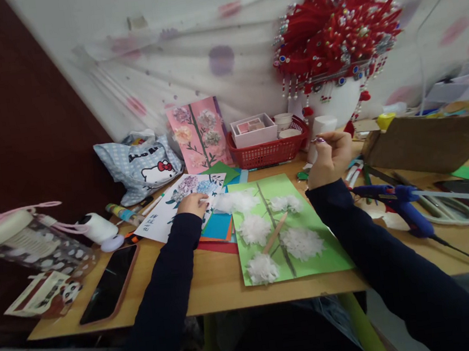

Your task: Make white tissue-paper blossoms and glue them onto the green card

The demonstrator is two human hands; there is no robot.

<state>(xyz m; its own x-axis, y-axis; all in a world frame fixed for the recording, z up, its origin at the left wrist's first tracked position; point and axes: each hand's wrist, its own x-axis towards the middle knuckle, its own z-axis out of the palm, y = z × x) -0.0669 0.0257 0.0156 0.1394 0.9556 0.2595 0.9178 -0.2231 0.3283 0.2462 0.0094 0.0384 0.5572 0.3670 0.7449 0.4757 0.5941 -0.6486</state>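
My left hand (194, 205) rests on a white sheet printed with flowers (159, 224), its fingers loosely extended toward a white fluffy paper flower (240, 201). That flower lies on a light green card (291, 183) with several similar white flowers around a dark drawn stem (271, 216). A pale wooden stick (276, 233) lies slantwise across the card. Raised above the table, right of the card, my right hand (331, 158) is closed in a pinch. Something small and shiny shows at its fingertips, too small to name.
A blue glue gun (404, 200) with its cord lies at the right, near scissors (448, 209). At the back stand a red basket (266, 151), a pink flower card (191, 152) and a red beaded headdress (336, 32). A phone (110, 284) and bottle (24, 241) are at left.
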